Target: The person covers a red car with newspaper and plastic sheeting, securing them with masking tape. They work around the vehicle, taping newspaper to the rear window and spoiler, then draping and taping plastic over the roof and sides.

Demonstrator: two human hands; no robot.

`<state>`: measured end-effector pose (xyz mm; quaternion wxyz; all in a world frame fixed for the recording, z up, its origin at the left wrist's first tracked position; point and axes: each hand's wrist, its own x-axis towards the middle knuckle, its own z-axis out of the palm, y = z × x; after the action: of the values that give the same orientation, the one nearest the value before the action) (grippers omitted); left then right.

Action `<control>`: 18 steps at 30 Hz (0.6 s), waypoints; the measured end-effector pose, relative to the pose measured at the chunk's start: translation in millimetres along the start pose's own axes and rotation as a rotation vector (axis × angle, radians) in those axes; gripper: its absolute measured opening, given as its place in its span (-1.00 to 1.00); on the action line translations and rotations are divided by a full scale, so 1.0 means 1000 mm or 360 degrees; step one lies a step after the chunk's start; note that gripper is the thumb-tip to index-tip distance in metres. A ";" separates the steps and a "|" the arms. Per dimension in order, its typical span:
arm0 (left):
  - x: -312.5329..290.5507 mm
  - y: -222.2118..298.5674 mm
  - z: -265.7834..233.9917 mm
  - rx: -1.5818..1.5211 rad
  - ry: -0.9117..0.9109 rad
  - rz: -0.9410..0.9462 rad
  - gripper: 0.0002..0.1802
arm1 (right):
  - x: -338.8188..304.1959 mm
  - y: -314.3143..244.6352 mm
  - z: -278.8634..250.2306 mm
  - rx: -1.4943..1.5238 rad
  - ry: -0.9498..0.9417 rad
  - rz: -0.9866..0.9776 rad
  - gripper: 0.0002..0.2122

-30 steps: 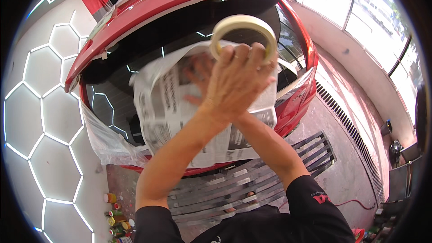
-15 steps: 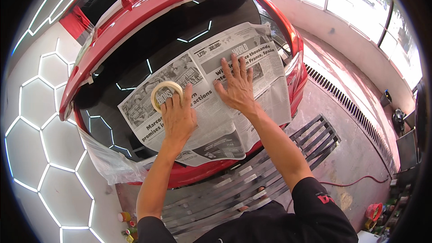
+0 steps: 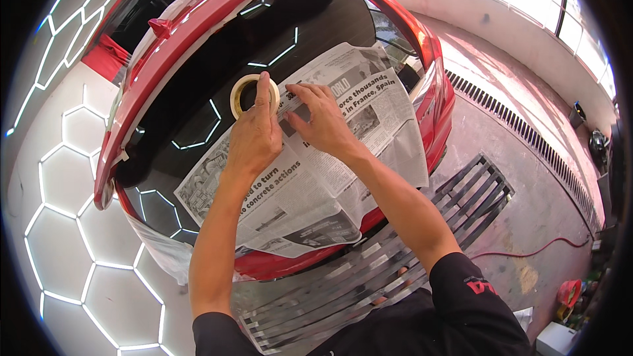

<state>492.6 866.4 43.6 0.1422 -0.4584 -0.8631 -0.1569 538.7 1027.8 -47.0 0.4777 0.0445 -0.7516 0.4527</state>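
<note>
My left hand (image 3: 256,140) is closed on a roll of cream masking tape (image 3: 235,100), index finger stretched up along its right side. The roll is at the upper edge of a spread newspaper sheet (image 3: 333,178), against the dark rear window (image 3: 198,86) of a red car (image 3: 125,86). Just right of the roll, my right hand (image 3: 323,124) rests over the paper's upper part, thumb and fingers apart and slightly bent. Whether a strip of tape runs between the hands is too small to tell. The paper covers the lower right of the glass and hangs over the red bodywork.
Clear plastic sheeting (image 3: 158,244) hangs at the car's lower left. Below me is a slatted metal platform (image 3: 471,191). A floor grate (image 3: 521,135) runs along the right wall, and a red hose (image 3: 527,250) lies on the floor. Hexagonal lights (image 3: 122,290) line the left wall.
My left hand has moved up with the tape roll, from mid-paper to the paper's upper edge. The right hand has lifted from lying flat and shifted left, close to the roll.
</note>
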 end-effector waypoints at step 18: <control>0.010 -0.013 0.002 0.0058 -0.0056 0.0052 -0.07 | 0.009 0.013 0.018 0.0168 0.0133 0.0152 -0.82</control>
<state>476.6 867.4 44.2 0.1379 -0.4724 -0.8607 -0.1307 514.7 1025.8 -50.6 0.4836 0.0146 -0.7073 0.5154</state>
